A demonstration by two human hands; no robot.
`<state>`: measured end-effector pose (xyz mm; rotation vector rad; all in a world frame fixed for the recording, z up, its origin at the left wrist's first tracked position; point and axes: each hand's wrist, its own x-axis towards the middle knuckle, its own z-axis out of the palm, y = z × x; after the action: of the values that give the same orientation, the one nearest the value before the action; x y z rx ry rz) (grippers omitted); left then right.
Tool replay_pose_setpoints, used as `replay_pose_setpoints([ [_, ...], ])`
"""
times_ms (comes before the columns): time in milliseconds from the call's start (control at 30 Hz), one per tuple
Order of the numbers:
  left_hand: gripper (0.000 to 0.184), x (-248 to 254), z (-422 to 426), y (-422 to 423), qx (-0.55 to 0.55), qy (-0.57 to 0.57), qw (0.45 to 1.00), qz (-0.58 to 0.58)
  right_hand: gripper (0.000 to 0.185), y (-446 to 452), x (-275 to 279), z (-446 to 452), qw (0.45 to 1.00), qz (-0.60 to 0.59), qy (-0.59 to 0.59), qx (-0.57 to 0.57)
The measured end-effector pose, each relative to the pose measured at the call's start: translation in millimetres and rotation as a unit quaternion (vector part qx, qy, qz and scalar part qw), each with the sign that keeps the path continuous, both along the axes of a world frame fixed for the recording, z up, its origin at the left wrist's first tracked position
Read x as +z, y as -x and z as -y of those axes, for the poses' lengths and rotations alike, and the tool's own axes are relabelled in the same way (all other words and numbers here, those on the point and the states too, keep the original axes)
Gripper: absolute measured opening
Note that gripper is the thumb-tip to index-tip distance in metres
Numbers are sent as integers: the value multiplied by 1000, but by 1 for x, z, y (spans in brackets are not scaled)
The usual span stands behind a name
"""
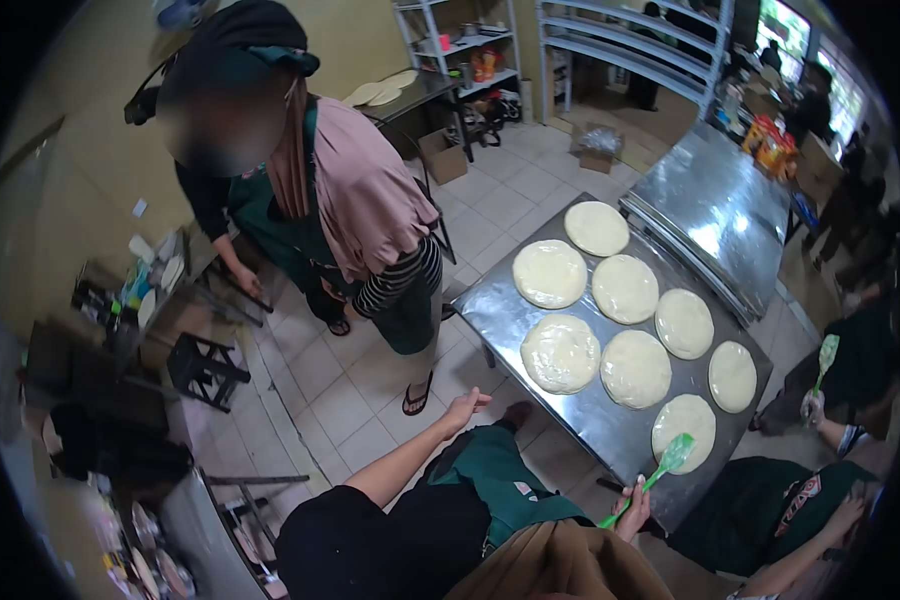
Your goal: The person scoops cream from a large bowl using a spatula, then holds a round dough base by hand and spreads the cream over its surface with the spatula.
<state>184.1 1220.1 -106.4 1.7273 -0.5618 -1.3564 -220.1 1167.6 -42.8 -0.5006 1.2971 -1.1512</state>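
Note:
My right hand (632, 510) is closed around the handle of a green spatula (677, 454), whose blade has pale smears on it. The blade overlaps the near round of flattened dough (684, 428); whether it touches is unclear. Several more pale dough rounds, such as this glossy one (561, 354), lie on the metal table (490, 300). Off the table's left side, my left hand (467, 410) hangs over the floor, holding nothing, its fingers loosely stretched out.
A person in a green apron (370, 270) stands across to the left. At the right, a gloved hand (813, 407) holds another green spatula (827, 356). Stacked metal trays (710, 210) adjoin the table's far end. A dark stool (207, 368) and shelves (470, 45) stand farther off.

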Motion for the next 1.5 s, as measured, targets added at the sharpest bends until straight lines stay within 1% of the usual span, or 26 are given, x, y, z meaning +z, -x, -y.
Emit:
replay_pose_setpoints([
  [33, 65, -29, -15, -11, -109, -7, 992, 58, 25, -8, 2, 7, 1000, 14, 11, 11],
  [67, 67, -25, -28, -12, -136, -63, 987, 50, 25, -18, 4, 13, 999, 29, 21, 20],
  [167, 77, 33, -48, -1, -224, -226, 948, 25, 26, -52, 34, 24, 995, 81, 42, 33],
  [233, 85, 56, -61, 1, -288, -331, 898, 9, 27, -71, 49, 20, 992, 106, 47, 54],
  [267, 86, 24, -69, -10, -306, -328, 894, -6, 27, -75, 48, 19, 989, 117, 53, 78],
  [300, 87, -32, -76, -28, -324, -325, 888, -22, 26, -79, 44, 17, 985, 127, 58, 102],
  [333, 89, -63, -85, -39, -344, -322, 881, -37, 26, -83, 39, 16, 981, 137, 63, 123],
  [400, 67, -61, -95, -42, -417, -334, 845, 6, 26, -89, 36, 8, 981, 122, 42, 144],
  [433, 61, -85, -106, -45, -462, -312, 830, 19, 26, -92, 37, 1, 981, 113, 33, 152],
  [467, 55, -115, -127, -50, -489, -267, 830, 37, 27, -93, 39, -7, 978, 126, 20, 163],
  [533, 43, -171, -168, -59, -514, -164, 840, 56, 27, -89, 34, -22, 978, 109, 5, 180],
  [567, 36, -168, -174, -47, -419, -262, 867, 63, 25, -86, 35, -31, 974, 126, 9, 186],
  [600, 29, -164, -181, -34, -299, -345, 887, 72, 24, -84, 37, -36, 977, 118, -1, 177],
  [633, 28, -157, -190, -22, -214, -363, 903, 83, 23, -78, 31, -43, 979, 116, -7, 170],
  [733, 24, -142, -203, 0, -124, -326, 931, 106, 23, -69, 29, -49, 984, 112, -21, 136],
  [800, 23, -130, -200, 7, -94, -290, 944, 125, 22, -65, 34, -52, 988, 106, -31, 106],
  [867, 23, -119, -189, 10, -70, -252, 953, 153, 23, -57, 30, -51, 991, 92, -10, 92],
  [1000, 28, -109, -141, -11, -22, -150, 964, 220, 23, -48, 34, -47, 997, -30, -4, 70],
  [1033, 31, -124, -125, -26, -41, -120, 960, 251, 24, -48, 35, -46, 997, -54, -2, 62],
  [1100, 31, -130, -86, -44, 70, -61, 974, 207, 25, -49, 35, -46, 994, -99, -6, 46],
  [1133, 31, -121, -61, -50, 97, -43, 980, 168, 25, -50, 33, -45, 992, -116, -15, 46],
  [1167, 31, -101, -33, -57, 125, -24, 983, 129, 26, -52, 32, -43, 990, -132, -22, 47],
  [1233, 32, -70, 19, -66, 151, 17, 985, 79, 25, -59, 30, -40, 986, -156, -43, 49],
  [1300, 33, -41, 69, -73, 141, 16, 990, 17, 25, -73, 29, -33, 982, -172, -69, 48],
  [1367, 38, -34, 111, -82, 77, -5, 997, 16, 24, -91, 28, -24, 977, -187, -89, 48],
  [1500, 41, -36, 183, -90, -3, -54, 998, -26, 24, -125, 22, 2, 973, -199, -107, 40],
])
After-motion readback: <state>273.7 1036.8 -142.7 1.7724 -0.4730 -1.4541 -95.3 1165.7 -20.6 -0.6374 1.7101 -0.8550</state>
